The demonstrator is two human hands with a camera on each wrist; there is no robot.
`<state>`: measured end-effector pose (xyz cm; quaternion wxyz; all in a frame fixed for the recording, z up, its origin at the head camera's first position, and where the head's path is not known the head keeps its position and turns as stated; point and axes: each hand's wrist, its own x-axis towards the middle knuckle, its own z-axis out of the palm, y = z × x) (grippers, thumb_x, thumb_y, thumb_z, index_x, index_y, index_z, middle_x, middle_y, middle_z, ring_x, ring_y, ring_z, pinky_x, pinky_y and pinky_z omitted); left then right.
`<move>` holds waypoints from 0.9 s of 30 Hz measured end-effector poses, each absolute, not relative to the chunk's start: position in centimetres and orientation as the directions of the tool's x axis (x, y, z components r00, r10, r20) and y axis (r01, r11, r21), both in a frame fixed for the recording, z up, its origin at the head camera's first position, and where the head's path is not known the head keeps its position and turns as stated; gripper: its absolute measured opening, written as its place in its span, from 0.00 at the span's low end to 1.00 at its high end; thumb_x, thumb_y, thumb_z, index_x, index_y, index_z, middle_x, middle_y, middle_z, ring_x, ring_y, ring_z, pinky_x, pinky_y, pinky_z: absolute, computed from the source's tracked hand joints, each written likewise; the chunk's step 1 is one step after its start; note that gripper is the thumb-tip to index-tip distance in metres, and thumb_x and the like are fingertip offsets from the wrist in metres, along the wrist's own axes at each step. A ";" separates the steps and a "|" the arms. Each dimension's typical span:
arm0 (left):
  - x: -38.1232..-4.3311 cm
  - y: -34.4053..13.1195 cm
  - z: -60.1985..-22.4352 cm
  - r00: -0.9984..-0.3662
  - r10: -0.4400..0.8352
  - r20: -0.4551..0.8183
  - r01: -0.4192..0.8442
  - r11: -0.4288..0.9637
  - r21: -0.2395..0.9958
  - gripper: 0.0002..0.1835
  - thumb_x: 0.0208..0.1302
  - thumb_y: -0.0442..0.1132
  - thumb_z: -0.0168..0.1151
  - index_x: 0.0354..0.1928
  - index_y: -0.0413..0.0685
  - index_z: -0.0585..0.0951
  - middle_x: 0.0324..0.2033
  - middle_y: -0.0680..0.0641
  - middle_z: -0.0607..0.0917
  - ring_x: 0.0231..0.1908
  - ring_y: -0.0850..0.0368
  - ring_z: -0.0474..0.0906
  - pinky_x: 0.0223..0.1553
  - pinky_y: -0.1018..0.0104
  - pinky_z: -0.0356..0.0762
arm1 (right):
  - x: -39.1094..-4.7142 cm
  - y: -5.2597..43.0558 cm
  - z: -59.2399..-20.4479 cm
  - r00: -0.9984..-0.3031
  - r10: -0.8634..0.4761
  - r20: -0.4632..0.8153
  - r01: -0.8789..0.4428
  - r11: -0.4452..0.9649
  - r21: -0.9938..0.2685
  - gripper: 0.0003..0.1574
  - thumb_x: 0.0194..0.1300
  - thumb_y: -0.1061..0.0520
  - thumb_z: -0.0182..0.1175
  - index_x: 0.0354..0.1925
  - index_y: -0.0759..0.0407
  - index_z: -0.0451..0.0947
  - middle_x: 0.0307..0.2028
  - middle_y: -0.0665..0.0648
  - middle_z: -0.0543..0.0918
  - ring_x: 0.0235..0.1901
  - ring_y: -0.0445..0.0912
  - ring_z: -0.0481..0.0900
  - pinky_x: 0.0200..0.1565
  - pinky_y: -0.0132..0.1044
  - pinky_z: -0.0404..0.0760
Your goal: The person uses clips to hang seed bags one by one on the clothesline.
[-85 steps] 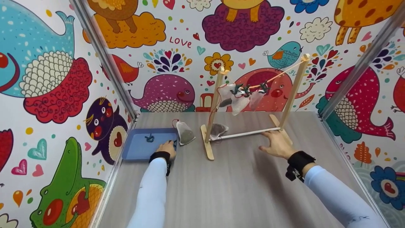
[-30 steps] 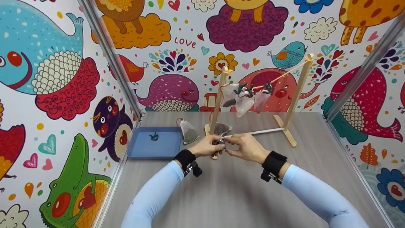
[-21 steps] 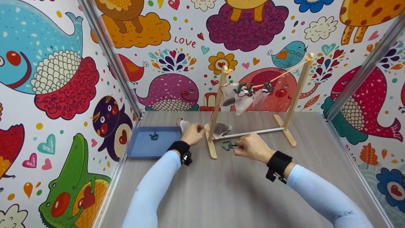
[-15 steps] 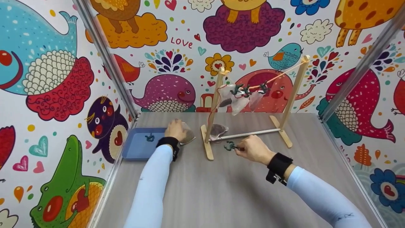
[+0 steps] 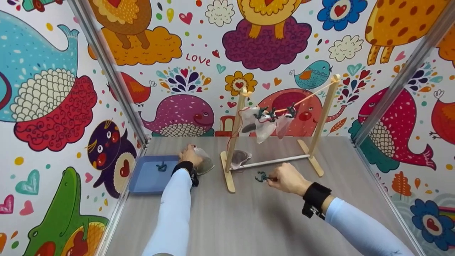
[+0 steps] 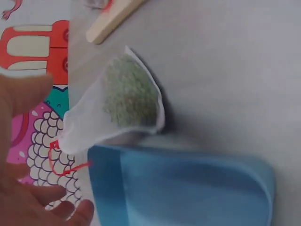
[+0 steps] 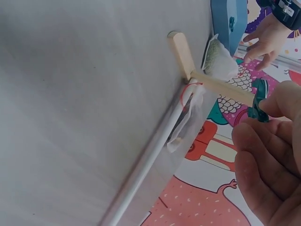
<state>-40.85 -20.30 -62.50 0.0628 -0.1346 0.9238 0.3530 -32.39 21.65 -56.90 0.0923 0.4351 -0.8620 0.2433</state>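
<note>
Now: grey wood-grain table (image 5: 256, 220) | cartoon-animal walls (image 5: 49, 89) | blue tray (image 5: 145, 179)

My two arms, sleeved and strapped

I wear long, close-fitting pale blue sleeves (image 5: 173, 209) down to each wrist; the right one (image 5: 359, 227) bears a small dark mark, perhaps a scuff. A broad black band (image 5: 315, 195) wraps each wrist, with a black fitting hanging beneath it. My left hand (image 5: 189, 155) and right hand (image 5: 288, 179) are bare.
</note>
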 end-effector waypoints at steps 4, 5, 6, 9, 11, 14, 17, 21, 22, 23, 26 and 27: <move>-39.9 -20.4 -64.4 -0.948 -0.198 -0.248 -0.313 0.712 0.629 0.54 0.67 0.44 0.75 0.87 0.42 0.56 0.81 0.26 0.68 0.80 0.23 0.56 0.79 0.21 0.63 | -31.3 22.1 -58.3 -0.597 -0.722 0.349 -0.795 0.475 -0.376 0.20 0.60 0.68 0.76 0.19 0.55 0.79 0.16 0.44 0.72 0.20 0.26 0.59 0.25 0.18 0.57; -39.7 -20.5 -64.9 -0.954 -0.182 -0.238 -0.292 0.742 0.603 0.54 0.66 0.43 0.76 0.88 0.42 0.56 0.81 0.26 0.67 0.79 0.23 0.56 0.79 0.21 0.62 | -31.1 22.2 -58.5 -0.593 -0.726 0.348 -0.797 0.466 -0.385 0.20 0.60 0.68 0.76 0.19 0.55 0.79 0.16 0.44 0.72 0.21 0.25 0.59 0.25 0.17 0.57; -39.5 -20.5 -65.3 -0.961 -0.160 -0.227 -0.264 0.780 0.568 0.55 0.65 0.43 0.76 0.88 0.43 0.56 0.82 0.26 0.67 0.78 0.23 0.57 0.78 0.21 0.62 | -30.9 22.4 -58.8 -0.588 -0.730 0.348 -0.799 0.457 -0.391 0.19 0.59 0.69 0.76 0.19 0.55 0.79 0.16 0.45 0.72 0.21 0.25 0.59 0.25 0.17 0.56; -39.0 -20.3 -66.3 -0.979 -0.097 -0.181 -0.169 0.880 0.443 0.51 0.63 0.40 0.77 0.86 0.43 0.64 0.81 0.27 0.69 0.75 0.25 0.62 0.75 0.24 0.64 | -30.6 22.9 -59.2 -0.580 -0.745 0.330 -0.799 0.440 -0.410 0.18 0.59 0.69 0.76 0.19 0.56 0.80 0.16 0.46 0.74 0.21 0.24 0.59 0.25 0.16 0.57; -38.8 -20.0 -66.6 -0.987 -0.080 -0.140 -0.129 0.912 0.390 0.46 0.62 0.39 0.77 0.82 0.41 0.71 0.78 0.27 0.74 0.73 0.27 0.65 0.73 0.26 0.67 | -30.5 23.1 -59.3 -0.581 -0.752 0.313 -0.795 0.441 -0.417 0.17 0.59 0.68 0.76 0.20 0.56 0.82 0.16 0.47 0.78 0.21 0.23 0.60 0.25 0.16 0.59; -38.7 -19.5 -66.4 -0.992 -0.107 -0.071 -0.126 0.908 0.400 0.34 0.66 0.36 0.75 0.74 0.37 0.80 0.70 0.29 0.83 0.70 0.28 0.74 0.72 0.29 0.73 | -30.5 23.3 -59.4 -0.577 -0.761 0.296 -0.796 0.444 -0.411 0.15 0.60 0.66 0.76 0.21 0.56 0.85 0.17 0.49 0.83 0.21 0.22 0.62 0.24 0.15 0.62; -38.8 -19.1 -65.8 -0.987 -0.155 0.030 -0.123 0.875 0.469 0.20 0.71 0.33 0.70 0.63 0.36 0.88 0.60 0.31 0.89 0.64 0.30 0.84 0.69 0.34 0.82 | -30.7 23.4 -59.3 -0.572 -0.764 0.297 -0.803 0.450 -0.390 0.13 0.60 0.65 0.77 0.22 0.55 0.87 0.17 0.49 0.85 0.21 0.22 0.64 0.25 0.15 0.64; -38.9 -18.7 -64.5 -0.966 -0.211 0.150 -0.092 0.820 0.564 0.09 0.73 0.32 0.69 0.51 0.39 0.89 0.49 0.33 0.94 0.53 0.30 0.91 0.59 0.37 0.88 | -31.2 23.6 -58.5 -0.582 -0.765 0.276 -0.795 0.465 -0.389 0.12 0.62 0.64 0.77 0.23 0.55 0.88 0.18 0.49 0.86 0.22 0.23 0.65 0.26 0.16 0.64; -38.9 -18.6 -64.1 -0.964 -0.213 0.162 -0.081 0.811 0.580 0.10 0.72 0.32 0.70 0.52 0.39 0.88 0.49 0.32 0.94 0.52 0.30 0.91 0.57 0.36 0.88 | -31.4 23.8 -58.2 -0.589 -0.762 0.269 -0.789 0.472 -0.393 0.12 0.63 0.64 0.76 0.24 0.55 0.89 0.18 0.49 0.86 0.21 0.23 0.65 0.26 0.16 0.64; -38.9 -18.5 -63.7 -0.964 -0.208 0.166 -0.072 0.805 0.590 0.12 0.71 0.32 0.70 0.54 0.40 0.87 0.49 0.32 0.94 0.52 0.30 0.92 0.56 0.37 0.89 | -31.6 23.9 -57.8 -0.597 -0.758 0.263 -0.783 0.479 -0.398 0.12 0.64 0.64 0.76 0.24 0.56 0.89 0.18 0.49 0.86 0.21 0.23 0.65 0.25 0.17 0.64; -38.7 -17.8 -62.3 -0.978 -0.154 0.140 -0.040 0.801 0.598 0.24 0.66 0.32 0.68 0.64 0.37 0.83 0.52 0.29 0.93 0.52 0.29 0.92 0.56 0.35 0.89 | -32.5 24.7 -56.5 -0.621 -0.739 0.262 -0.767 0.503 -0.399 0.11 0.66 0.64 0.75 0.26 0.56 0.90 0.19 0.49 0.85 0.21 0.25 0.65 0.25 0.18 0.65; -38.6 -17.5 -61.7 -0.985 -0.122 0.123 -0.027 0.809 0.587 0.25 0.66 0.32 0.67 0.66 0.36 0.83 0.52 0.28 0.92 0.52 0.29 0.92 0.57 0.36 0.89 | -32.8 25.1 -56.0 -0.632 -0.729 0.263 -0.759 0.514 -0.400 0.10 0.66 0.64 0.75 0.27 0.56 0.91 0.20 0.49 0.86 0.21 0.25 0.67 0.25 0.19 0.67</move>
